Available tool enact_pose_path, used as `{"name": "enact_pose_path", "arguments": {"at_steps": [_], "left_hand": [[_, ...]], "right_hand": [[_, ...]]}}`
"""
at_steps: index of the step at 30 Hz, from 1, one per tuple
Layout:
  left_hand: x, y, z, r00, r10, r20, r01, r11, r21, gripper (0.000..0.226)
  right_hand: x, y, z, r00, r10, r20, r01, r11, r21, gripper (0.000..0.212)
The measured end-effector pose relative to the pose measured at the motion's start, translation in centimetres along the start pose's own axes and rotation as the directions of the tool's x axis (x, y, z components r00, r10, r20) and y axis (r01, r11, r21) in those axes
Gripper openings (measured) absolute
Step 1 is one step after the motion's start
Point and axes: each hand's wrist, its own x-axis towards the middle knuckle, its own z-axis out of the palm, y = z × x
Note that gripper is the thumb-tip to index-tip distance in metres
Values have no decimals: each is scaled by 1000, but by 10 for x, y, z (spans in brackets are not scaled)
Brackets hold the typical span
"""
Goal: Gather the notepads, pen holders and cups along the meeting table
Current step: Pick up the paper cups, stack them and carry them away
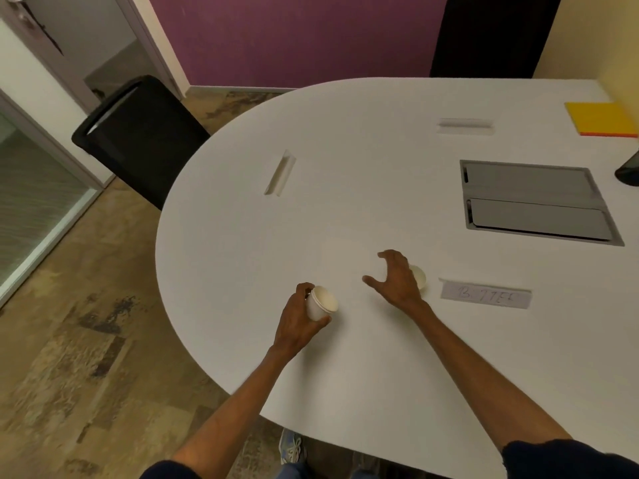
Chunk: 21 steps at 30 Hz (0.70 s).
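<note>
While held in the left hand (300, 318), closed in a firm grip around a small stack of white paper cups (321, 303), tilted with the mouth toward the right and lifted just over the white oval counter (242, 257). Right hand (397, 278) spread open, fingers curled, grip holding nothing, hovering just beside and partly in front of a second white paper cup (419, 275), standing on the counter near a grey paper name label (485, 298). Judged as early to middle in the task: some cups collected, one more about to be taken. Left to gather: a flat yellow notepad with orange edge (601, 123), well apart at the far right corner. No pen holder recognised with certainty; a dark rounded object (627, 171) cut by the right border, cannot tell what. Plenty of bare surface between the hands and the grey cable hatch (532, 202). Rounded counter edge near the left hand, so some risk of a drop to the floor there. Black chair (138, 140) well away.
</note>
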Motion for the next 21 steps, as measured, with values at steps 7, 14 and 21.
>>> {"name": "enact_pose_path", "arguments": {"at_steps": [7, 14, 21], "left_hand": [[-8, 4, -26, 992, 50, -115, -47, 998, 33, 71], [-32, -12, -66, 967, 8, -253, 1, 999, 32, 73], [-62, -49, -112, 957, -21, -291, 40, 997, 61, 71]], "right_hand": [[2, -68, 25, 936, -142, 322, 38, 950, 310, 51], [-1, -131, 63, 767, -212, 605, -22, 935, 355, 51], [-12, -186, 98, 672, -270, 689, 12, 935, 354, 38]]}}
